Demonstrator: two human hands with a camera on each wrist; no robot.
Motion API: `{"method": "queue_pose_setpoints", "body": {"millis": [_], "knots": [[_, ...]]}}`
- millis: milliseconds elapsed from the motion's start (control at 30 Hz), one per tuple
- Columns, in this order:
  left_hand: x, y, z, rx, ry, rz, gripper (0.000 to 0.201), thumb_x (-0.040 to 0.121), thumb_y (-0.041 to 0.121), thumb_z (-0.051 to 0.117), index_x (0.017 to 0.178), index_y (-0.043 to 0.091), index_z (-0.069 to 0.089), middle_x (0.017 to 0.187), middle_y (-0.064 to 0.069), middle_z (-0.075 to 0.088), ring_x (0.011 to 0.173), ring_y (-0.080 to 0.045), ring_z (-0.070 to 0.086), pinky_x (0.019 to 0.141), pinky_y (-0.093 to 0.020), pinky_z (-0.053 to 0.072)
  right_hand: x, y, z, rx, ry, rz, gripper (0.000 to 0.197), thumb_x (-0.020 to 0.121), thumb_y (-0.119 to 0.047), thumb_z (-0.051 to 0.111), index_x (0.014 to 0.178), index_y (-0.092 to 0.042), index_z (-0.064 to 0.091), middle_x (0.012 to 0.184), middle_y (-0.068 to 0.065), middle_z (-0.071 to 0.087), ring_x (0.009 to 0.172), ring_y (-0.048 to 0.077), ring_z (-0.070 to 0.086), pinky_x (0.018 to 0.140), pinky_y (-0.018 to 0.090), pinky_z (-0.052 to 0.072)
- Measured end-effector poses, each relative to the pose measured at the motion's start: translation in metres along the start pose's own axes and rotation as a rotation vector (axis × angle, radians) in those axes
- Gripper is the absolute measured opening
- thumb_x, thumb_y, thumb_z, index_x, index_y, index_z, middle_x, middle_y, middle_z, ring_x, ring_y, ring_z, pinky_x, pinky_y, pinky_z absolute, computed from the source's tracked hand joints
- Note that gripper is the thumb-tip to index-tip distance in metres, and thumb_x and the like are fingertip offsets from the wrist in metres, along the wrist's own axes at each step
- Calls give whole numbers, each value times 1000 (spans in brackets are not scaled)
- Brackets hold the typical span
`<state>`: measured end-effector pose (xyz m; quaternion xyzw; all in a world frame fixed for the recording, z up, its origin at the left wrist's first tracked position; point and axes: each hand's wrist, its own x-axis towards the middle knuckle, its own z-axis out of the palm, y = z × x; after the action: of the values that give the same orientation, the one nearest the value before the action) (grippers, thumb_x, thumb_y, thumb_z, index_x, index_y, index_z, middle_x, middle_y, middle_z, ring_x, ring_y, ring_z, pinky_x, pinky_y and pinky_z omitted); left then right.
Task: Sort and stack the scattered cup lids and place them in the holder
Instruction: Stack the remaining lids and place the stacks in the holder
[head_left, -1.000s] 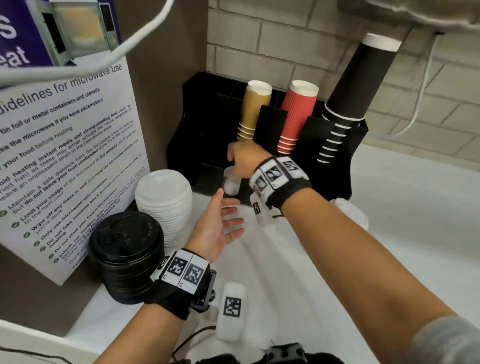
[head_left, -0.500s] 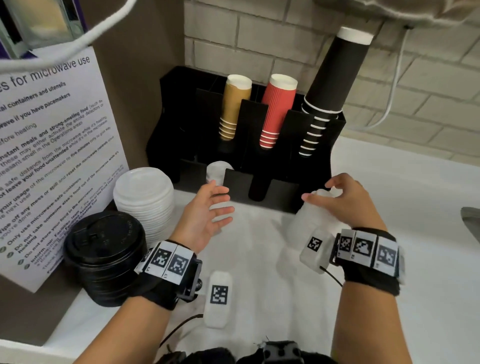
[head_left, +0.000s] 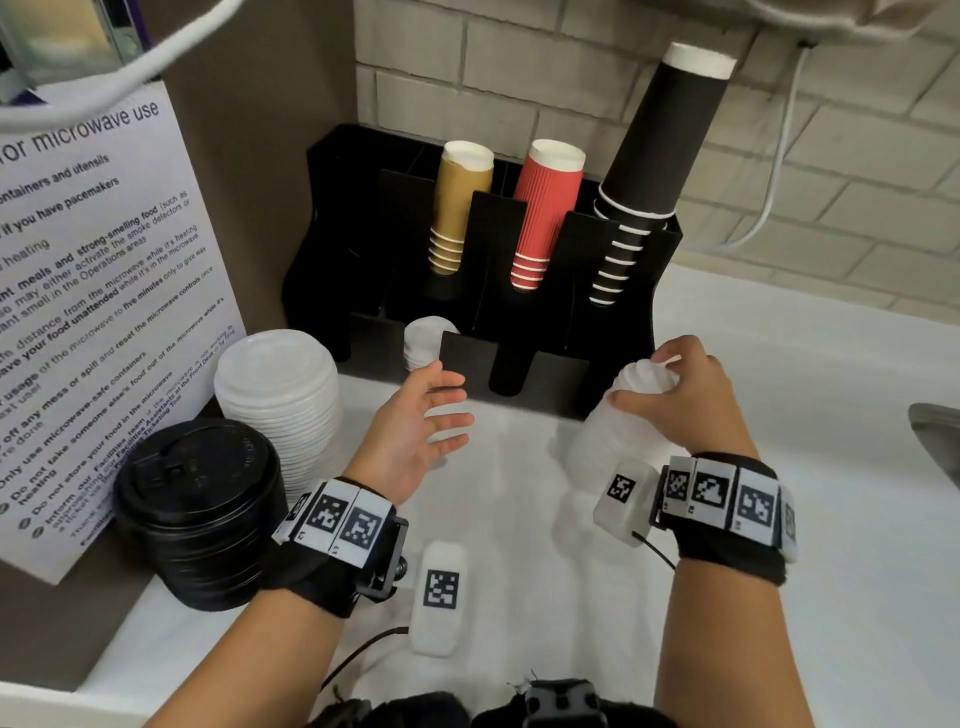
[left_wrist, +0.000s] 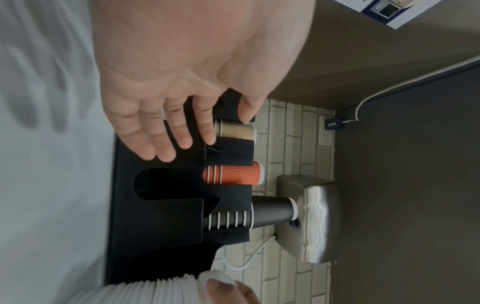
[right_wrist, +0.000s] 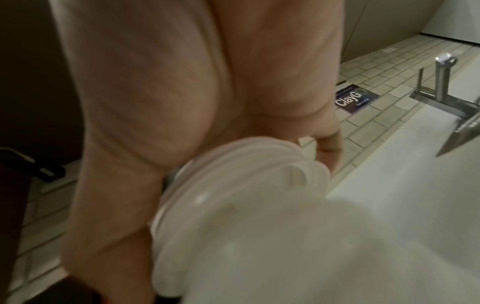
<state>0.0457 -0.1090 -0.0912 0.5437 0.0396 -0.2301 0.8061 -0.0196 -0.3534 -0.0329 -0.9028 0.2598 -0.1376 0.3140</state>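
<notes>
**One stack of clear lids in your right hand, left hand free**

One tall stack of clear lids (head_left: 621, 415) is leaning on the white desk (head_left: 779, 374), just in front of the right end of the black holder (head_left: 628, 322). Your right hand (head_left: 691, 395) is gripping its upper end, fingers (head_left: 670, 358) curling over the top and thumb pressing the near side; the right wrist view is showing the same lids (right_wrist: 233, 185) close and blurred under your palm.

Your left hand (head_left: 415, 426) is hovering in front of the holder's middle, palm turned inward, fingers (left_wrist: 166, 131) spread and holding nothing.

A short stack of small white lids (head_left: 423, 340) is sitting in a front slot of the holder. Behind it, tan cups (head_left: 457, 208), red cups (head_left: 545, 213) and black cups (head_left: 654, 156) are standing upside down in the rear slots.

To your left, a stack of white lids (head_left: 278, 395) and a stack of black lids (head_left: 200, 509) are standing on the desk, touching each other, beside a microwave notice (head_left: 93, 270).
</notes>
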Motion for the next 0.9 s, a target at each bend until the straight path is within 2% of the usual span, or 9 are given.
{"method": "queue_pose_setpoints", "body": {"millis": [67, 133, 200, 233, 300, 400, 567, 733, 900], "knots": [[-2, 0, 4, 11, -13, 19, 26, 97, 40, 51, 98, 20, 67, 105, -2, 64, 89, -19, 67, 74, -32, 53, -2, -8, -6, 27, 30, -57, 54, 67, -30, 84, 104, -26, 45, 111, 3, 48, 95, 18, 48, 86, 40, 44], [-5, 0, 10, 57, -72, 62, 21, 96, 40, 55, 105, 24, 66, 114, -2, 64, 92, -17, 69, 76, -31, 54, -8, -24, -7, 155, 21, -170, 54, 65, -28, 85, 104, -26, 48, 110, 0, 53, 94, 10, 50, 74, 21, 41], [-10, 0, 17, 88, -214, 108, 31, 90, 48, 60, 118, 37, 60, 125, 1, 61, 100, -16, 69, 80, -32, 56, -18, -46, -1, 325, -80, -286, 53, 65, -27, 86, 106, -27, 52, 106, -10, 57, 96, -4, 52, 73, 10, 41], [-13, 0, 21, 72, -291, 117, 41, 85, 53, 63, 124, 44, 56, 129, 2, 59, 104, -17, 69, 83, -34, 57, -24, -55, 4, 387, -162, -326, 53, 67, -27, 85, 109, -30, 53, 106, -13, 58, 98, -6, 54, 78, 9, 43], [-16, -1, 25, -1, -419, 140, 63, 76, 57, 73, 133, 53, 45, 132, 3, 60, 112, -20, 66, 89, -40, 56, -33, -69, 16, 473, -324, -354, 53, 71, -29, 83, 114, -38, 54, 109, -12, 59, 102, 6, 60, 82, 23, 51], [-17, -2, 25, -52, -472, 239, 88, 68, 47, 84, 142, 46, 37, 138, -2, 57, 125, -24, 58, 91, -44, 55, -42, -79, 28, 581, -428, -355, 48, 74, -32, 80, 115, -37, 54, 112, -3, 62, 94, 17, 67, 72, 24, 53], [-19, 4, 18, -19, -377, 327, 78, 66, 32, 80, 134, 47, 46, 133, -2, 57, 117, -21, 63, 84, -35, 57, -42, -79, 28, 612, -507, -328, 49, 72, -42, 75, 117, -33, 58, 115, -1, 64, 95, 15, 69, 75, 26, 54], [-22, 7, 13, 62, -398, 363, 78, 67, 27, 81, 134, 46, 46, 134, 2, 56, 111, -14, 66, 83, -37, 57, -38, -76, 22, 575, -560, -327, 41, 83, -35, 72, 122, -36, 57, 113, 0, 68, 99, 19, 69, 84, 43, 56], [-23, 8, 11, 96, -374, 379, 79, 69, 22, 81, 135, 48, 45, 136, 5, 53, 115, -14, 63, 83, -36, 57, -39, -76, 19, 551, -624, -334, 51, 76, -32, 77, 122, -37, 56, 114, 0, 69, 99, 16, 69, 79, 31, 56]]}}
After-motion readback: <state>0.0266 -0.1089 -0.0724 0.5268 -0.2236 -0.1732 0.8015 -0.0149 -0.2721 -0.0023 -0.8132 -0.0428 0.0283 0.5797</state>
